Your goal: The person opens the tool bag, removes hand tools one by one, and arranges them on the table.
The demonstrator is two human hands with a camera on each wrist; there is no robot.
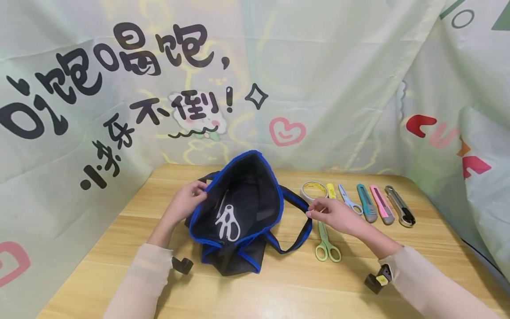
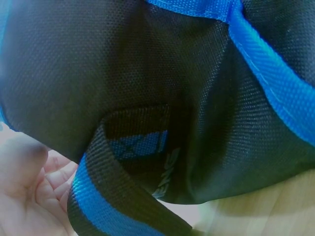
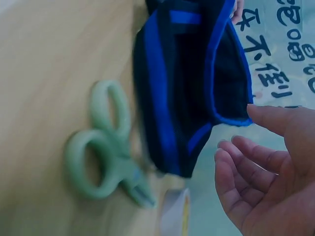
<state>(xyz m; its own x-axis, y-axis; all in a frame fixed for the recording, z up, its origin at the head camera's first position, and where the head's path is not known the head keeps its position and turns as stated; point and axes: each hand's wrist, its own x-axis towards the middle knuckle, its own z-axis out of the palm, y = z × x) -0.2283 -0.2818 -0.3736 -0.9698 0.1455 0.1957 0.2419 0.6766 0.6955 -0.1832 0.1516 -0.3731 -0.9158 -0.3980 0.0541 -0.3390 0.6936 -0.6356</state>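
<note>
A black bag with blue trim (image 1: 272,177) stands on the table, its mouth facing the head camera. At its left rim my left hand (image 1: 186,201) holds the edge; the left wrist view shows its thumb (image 2: 22,160) beside the black fabric, with the fingertips hidden. White-handled scissors (image 1: 230,226) lie inside the bag, beside a thin long item. To the right, my right hand (image 1: 332,213) is near the outer bend of the bag's strap (image 1: 299,239). In the right wrist view, its thumb and fingers are apart with nothing between them.
Green scissors (image 1: 327,249) lie below my right hand. Behind it are a tape roll (image 1: 303,191), a yellow stick (image 1: 331,190) and blue scissors (image 1: 350,199). Farther right lie teal (image 1: 366,204), pink (image 1: 382,205) and grey (image 1: 399,206) utility knives. Printed cloth (image 1: 338,88) hangs behind the table.
</note>
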